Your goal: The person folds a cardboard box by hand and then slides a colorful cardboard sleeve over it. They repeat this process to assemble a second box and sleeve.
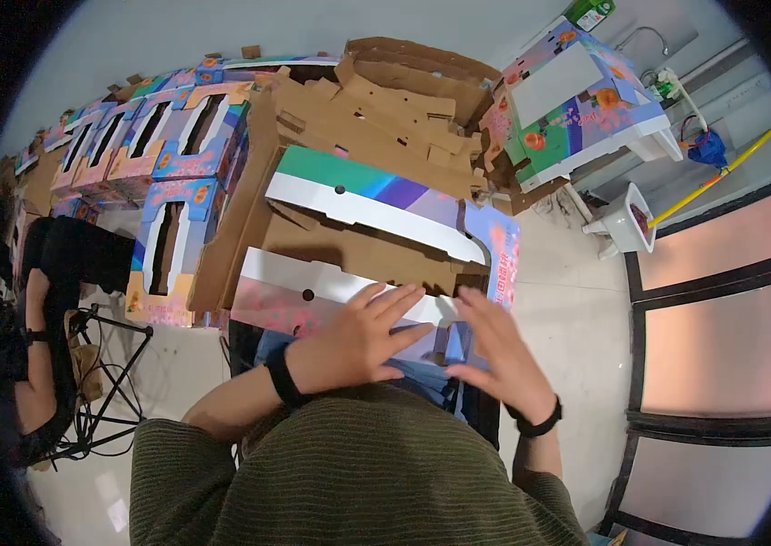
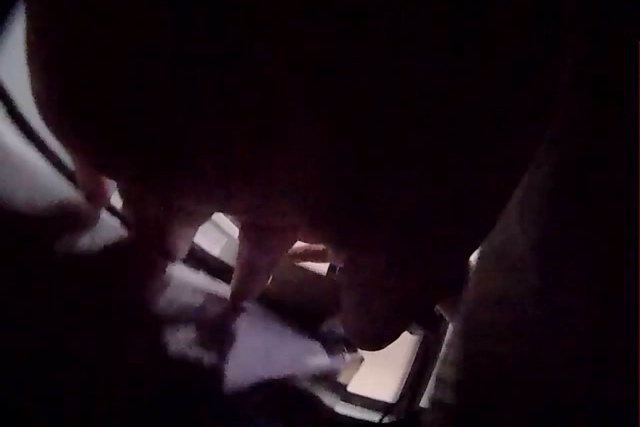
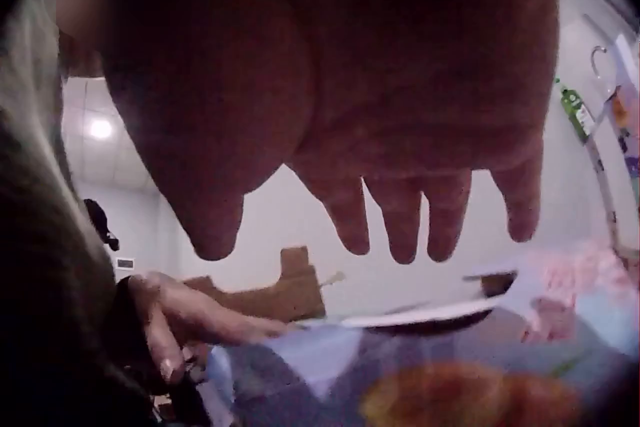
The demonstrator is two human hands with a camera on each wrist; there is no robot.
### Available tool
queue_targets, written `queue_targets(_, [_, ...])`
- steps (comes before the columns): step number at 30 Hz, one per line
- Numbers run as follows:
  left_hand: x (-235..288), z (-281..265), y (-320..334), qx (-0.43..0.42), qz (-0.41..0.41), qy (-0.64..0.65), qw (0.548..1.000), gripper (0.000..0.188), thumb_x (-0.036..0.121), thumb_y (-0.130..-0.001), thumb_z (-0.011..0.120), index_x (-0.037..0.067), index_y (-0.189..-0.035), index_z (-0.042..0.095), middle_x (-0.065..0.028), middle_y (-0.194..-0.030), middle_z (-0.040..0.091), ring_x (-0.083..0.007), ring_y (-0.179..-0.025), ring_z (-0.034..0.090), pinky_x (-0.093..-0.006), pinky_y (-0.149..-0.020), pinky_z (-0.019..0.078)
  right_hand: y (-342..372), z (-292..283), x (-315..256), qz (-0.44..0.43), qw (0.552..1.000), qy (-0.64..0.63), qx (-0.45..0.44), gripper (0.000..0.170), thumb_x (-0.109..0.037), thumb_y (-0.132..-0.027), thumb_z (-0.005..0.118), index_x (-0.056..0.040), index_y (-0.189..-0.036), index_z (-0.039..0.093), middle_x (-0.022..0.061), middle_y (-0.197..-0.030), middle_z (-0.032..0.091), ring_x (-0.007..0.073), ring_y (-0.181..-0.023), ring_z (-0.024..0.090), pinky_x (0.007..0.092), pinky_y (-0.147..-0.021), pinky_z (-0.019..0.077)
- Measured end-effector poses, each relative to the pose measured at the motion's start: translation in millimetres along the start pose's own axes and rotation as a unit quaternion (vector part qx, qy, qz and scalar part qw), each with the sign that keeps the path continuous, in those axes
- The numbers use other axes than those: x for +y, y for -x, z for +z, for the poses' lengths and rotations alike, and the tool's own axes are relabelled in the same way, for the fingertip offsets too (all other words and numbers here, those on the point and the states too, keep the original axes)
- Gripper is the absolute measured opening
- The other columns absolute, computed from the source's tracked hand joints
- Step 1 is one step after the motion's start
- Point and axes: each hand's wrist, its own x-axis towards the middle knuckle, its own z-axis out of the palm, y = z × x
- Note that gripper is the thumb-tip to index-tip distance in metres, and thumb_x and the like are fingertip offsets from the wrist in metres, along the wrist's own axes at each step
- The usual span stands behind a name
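Note:
A printed cardboard box [image 1: 502,259] lies right in front of me in the head view, a long slot open between its two top panels. The far panel [image 1: 376,193] is green, purple and white; the near panel [image 1: 267,289] is white and pink. My left hand [image 1: 349,341] rests on the near panel, fingers straight and spread. At the near right corner is my right hand [image 1: 506,359], its fingers extended. The right wrist view shows that right hand [image 3: 370,97] palm-on with straight fingers over the box's blue printed side [image 3: 330,377]. Darkness hides most of the left wrist view.
Plain brown cardboard [image 1: 385,118] is piled behind the box. Several similar printed boxes [image 1: 167,237] stand at the left, near another person's arm [image 1: 35,382] and a black stand [image 1: 112,382]. Another printed box [image 1: 577,118] sits at right, beside a white dustpan [image 1: 620,223].

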Motion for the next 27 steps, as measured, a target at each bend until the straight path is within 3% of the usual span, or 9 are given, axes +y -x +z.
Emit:
queue_targets(5, [-24.4,-36.6,-28.9,-0.038,-0.041,0.050,0.997,0.060,0.036,-0.085,0.074,0.005,-0.134,0.059,-0.0208,-0.134,0.060,-0.0339,-0.122,0.059,-0.0455,-0.103,0.0466,-11.5,-62.9,22.9,0.023,0.995,0.031,0.095,0.064,-0.029,-0.090,0.073,-0.0047,-0.145,0.051,0.0191,-0.152,0.048,0.0364,-0.142,0.043,0.0455,-0.117,0.0340])
queue_targets(6, [-25.9,-45.3,-46.5,-0.006,-0.049,0.087,0.995,0.055,0.033,-0.087,0.073,0.005,-0.132,0.059,-0.0187,-0.127,0.064,-0.0331,-0.118,0.061,-0.0447,-0.100,0.0481,-19.3,-71.9,28.0,0.024,0.993,0.027,0.115,0.061,-0.027,-0.091,0.073,-0.0045,-0.144,0.052,0.0193,-0.151,0.049,0.0362,-0.141,0.044,0.0445,-0.117,0.0349])
queue_targets(9, [-36.0,-29.5,-62.9,0.109,-0.060,-0.083,0.989,0.053,0.033,-0.089,0.070,0.006,-0.134,0.058,-0.0181,-0.131,0.062,-0.0335,-0.124,0.058,-0.0467,-0.102,0.0466,-46.8,-81.0,60.4,0.015,0.991,0.050,0.120,0.057,-0.027,-0.094,0.070,-0.0036,-0.143,0.053,0.0206,-0.147,0.052,0.0363,-0.139,0.048,0.0427,-0.116,0.0368])
queue_targets(10, [-40.9,-20.7,-69.6,0.061,-0.112,-0.132,0.983,0.057,0.037,-0.090,0.068,0.008,-0.138,0.056,-0.0196,-0.141,0.056,-0.0359,-0.133,0.051,-0.0534,-0.106,0.0426,-58.5,-78.3,71.9,0.005,0.993,0.032,0.117,0.055,-0.030,-0.095,0.069,-0.0027,-0.141,0.054,0.0220,-0.145,0.054,0.0371,-0.136,0.049,0.0426,-0.114,0.0382])
queue_targets(13, [-62.1,8.4,-78.2,0.006,-0.185,-0.162,0.969,0.065,0.045,-0.090,0.066,0.010,-0.143,0.054,-0.0203,-0.151,0.047,-0.0394,-0.142,0.040,-0.0612,-0.110,0.0365,-91.4,-72.2,95.4,-0.007,0.997,0.054,0.047,0.055,-0.033,-0.095,0.069,-0.0011,-0.138,0.055,0.0233,-0.144,0.054,0.0383,-0.134,0.051,0.0431,-0.112,0.0406])
queue_targets(14, [-72.2,21.1,-78.0,-0.030,-0.193,-0.147,0.970,0.071,0.049,-0.089,0.066,0.014,-0.149,0.049,-0.0202,-0.156,0.040,-0.0412,-0.146,0.035,-0.0648,-0.111,0.0336,-102.2,-65.1,112.2,-0.042,0.996,0.072,0.042,0.062,-0.040,-0.093,0.070,0.0003,-0.137,0.055,0.0232,-0.138,0.057,0.0389,-0.128,0.055,0.0427,-0.107,0.0443])
queue_targets(18, [-65.9,18.6,-81.8,-0.077,-0.214,-0.165,0.960,0.078,0.050,-0.090,0.066,0.019,-0.156,0.040,-0.0190,-0.159,0.037,-0.0398,-0.148,0.033,-0.0655,-0.110,0.0340,-132.2,-50.1,115.4,-0.033,0.993,0.109,-0.026,0.074,-0.052,-0.086,0.073,-0.0028,-0.138,0.054,0.0218,-0.129,0.061,0.0389,-0.120,0.059,0.0426,-0.100,0.0491])
queue_targets(24, [-62.4,11.1,-85.9,-0.104,-0.224,-0.149,0.957,0.080,0.048,-0.087,0.070,0.019,-0.155,0.040,-0.0193,-0.160,0.035,-0.0404,-0.149,0.031,-0.0656,-0.109,0.0357,-151.9,-41.8,99.9,0.042,0.982,0.180,-0.043,0.062,-0.043,-0.085,0.074,-0.0102,-0.135,0.060,0.0194,-0.126,0.063,0.0382,-0.116,0.062,0.0432,-0.097,0.0510])
queue_targets(27, [-63.6,12.8,-84.5,-0.104,-0.221,-0.152,0.958,0.081,0.048,-0.087,0.071,0.019,-0.155,0.040,-0.0194,-0.160,0.035,-0.0406,-0.149,0.031,-0.0655,-0.108,0.0373,-154.1,-42.4,101.8,0.040,0.985,0.166,-0.028,0.058,-0.040,-0.084,0.075,-0.0091,-0.131,0.063,0.0190,-0.124,0.065,0.0368,-0.113,0.063,0.0426,-0.095,0.0522])
